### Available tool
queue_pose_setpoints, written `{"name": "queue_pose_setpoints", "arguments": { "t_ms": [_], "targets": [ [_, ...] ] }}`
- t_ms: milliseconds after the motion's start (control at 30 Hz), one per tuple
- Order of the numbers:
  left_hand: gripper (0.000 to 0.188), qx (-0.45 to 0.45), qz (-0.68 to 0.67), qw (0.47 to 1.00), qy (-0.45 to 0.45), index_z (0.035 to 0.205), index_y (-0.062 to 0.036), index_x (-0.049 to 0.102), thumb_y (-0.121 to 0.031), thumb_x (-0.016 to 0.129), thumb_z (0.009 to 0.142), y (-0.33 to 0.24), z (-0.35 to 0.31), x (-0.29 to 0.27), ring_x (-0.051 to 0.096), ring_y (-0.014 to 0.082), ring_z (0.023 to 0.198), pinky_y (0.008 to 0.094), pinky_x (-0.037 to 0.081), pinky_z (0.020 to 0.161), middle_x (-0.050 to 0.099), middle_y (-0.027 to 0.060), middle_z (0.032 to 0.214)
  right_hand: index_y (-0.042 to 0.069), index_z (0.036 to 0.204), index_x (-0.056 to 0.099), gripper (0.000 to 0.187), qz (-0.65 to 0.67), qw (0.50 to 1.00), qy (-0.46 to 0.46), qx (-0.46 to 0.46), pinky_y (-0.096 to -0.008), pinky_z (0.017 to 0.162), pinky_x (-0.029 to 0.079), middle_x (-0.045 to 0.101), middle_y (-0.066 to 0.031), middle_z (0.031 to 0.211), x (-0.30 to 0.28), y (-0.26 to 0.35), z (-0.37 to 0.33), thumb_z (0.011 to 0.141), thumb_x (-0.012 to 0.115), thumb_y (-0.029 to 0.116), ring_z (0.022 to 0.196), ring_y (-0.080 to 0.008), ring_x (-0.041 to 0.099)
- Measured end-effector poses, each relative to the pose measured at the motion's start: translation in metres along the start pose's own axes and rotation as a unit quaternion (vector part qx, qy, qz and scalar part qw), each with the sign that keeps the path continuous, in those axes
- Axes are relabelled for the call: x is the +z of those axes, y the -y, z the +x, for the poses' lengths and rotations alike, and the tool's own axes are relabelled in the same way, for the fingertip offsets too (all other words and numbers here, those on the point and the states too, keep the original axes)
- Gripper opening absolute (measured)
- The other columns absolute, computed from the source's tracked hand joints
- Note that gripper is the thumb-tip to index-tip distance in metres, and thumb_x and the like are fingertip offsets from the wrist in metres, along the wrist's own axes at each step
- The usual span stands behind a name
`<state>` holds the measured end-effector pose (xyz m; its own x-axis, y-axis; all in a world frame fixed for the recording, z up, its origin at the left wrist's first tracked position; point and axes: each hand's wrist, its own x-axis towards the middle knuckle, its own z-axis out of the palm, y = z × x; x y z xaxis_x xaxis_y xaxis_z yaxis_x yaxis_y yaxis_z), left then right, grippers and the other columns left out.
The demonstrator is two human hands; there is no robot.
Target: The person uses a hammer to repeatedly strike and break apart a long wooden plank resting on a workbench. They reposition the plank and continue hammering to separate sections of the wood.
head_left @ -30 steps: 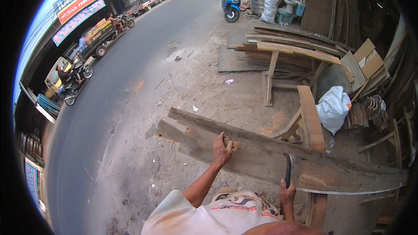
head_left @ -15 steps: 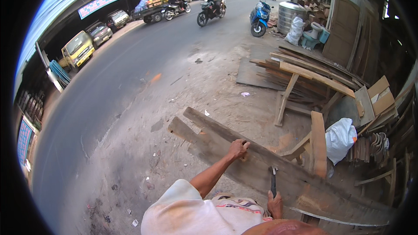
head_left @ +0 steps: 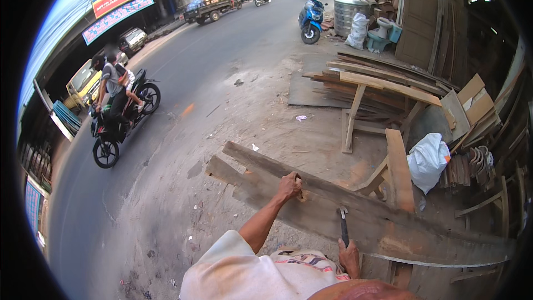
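A long weathered wooden plank (head_left: 327,203) lies slantwise in front of me, its far left end split into two prongs. Against its upper face my left hand (head_left: 289,187) rests with the fingers closed; what they pinch, if anything, is too small to make out. My right hand (head_left: 349,256) is wrapped round the dark handle of a hammer (head_left: 344,229). The hammer's metal head lies over the plank, to the right of my left hand; whether it touches the wood I cannot tell.
Sawhorse-like wooden supports (head_left: 397,169) stand beyond the plank, near a white sack (head_left: 428,161). Stacked boards (head_left: 383,86) lie farther back. Two people ride a motorbike (head_left: 125,116) along the road on the left. A blue motorbike (head_left: 312,21) is parked ahead, beside a metal tank (head_left: 348,14).
The motorbike with two riders has come closer along the road on the left. The view has shifted slightly; both hands and the hammer stay in nearly the same places over the plank.
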<state>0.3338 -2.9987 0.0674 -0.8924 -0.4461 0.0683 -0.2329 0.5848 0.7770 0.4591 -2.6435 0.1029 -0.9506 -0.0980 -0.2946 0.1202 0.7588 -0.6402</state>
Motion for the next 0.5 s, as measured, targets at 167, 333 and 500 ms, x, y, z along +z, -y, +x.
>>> {"name": "queue_pose_setpoints", "arguments": {
  "t_ms": [167,333,500],
  "targets": [
    [0.023,0.001,-0.1,0.995,0.005,0.1,-0.0043,0.07,-0.021,0.06,0.09,0.02,-0.005,-0.002,0.072,0.0371,0.084,0.0429,0.056,0.075,0.072,0.0219,0.089,-0.005,0.105,0.062,0.057,-0.001,1.0,0.008,0.014,-0.0566,0.081,0.049,0.065,-0.0373,0.097,0.002,-0.008,-0.001,0.099,0.057,0.051,0.099,-0.0565,0.062],
    [0.019,0.006,-0.117,0.993,-0.019,0.097,-0.0038,0.07,-0.019,0.063,0.088,0.018,-0.006,0.0,0.072,0.0271,0.077,0.0378,0.055,0.072,0.071,0.0174,0.082,-0.005,0.107,0.063,0.056,0.007,1.0,-0.001,0.013,-0.0552,0.081,0.05,0.066,-0.0366,0.098,0.005,-0.015,0.001,0.098,0.058,0.05,0.101,-0.0553,0.063],
    [0.018,0.034,-0.092,0.994,-0.044,0.097,-0.0031,0.07,-0.018,0.065,0.088,0.026,-0.002,0.001,0.071,0.0251,0.076,0.0353,0.055,0.072,0.071,0.0141,0.081,-0.004,0.106,0.064,0.051,0.014,1.0,0.01,0.024,-0.0543,0.08,0.051,0.067,-0.0352,0.098,0.004,-0.01,0.0,0.097,0.061,0.047,0.102,-0.0534,0.064]
  ]
}}
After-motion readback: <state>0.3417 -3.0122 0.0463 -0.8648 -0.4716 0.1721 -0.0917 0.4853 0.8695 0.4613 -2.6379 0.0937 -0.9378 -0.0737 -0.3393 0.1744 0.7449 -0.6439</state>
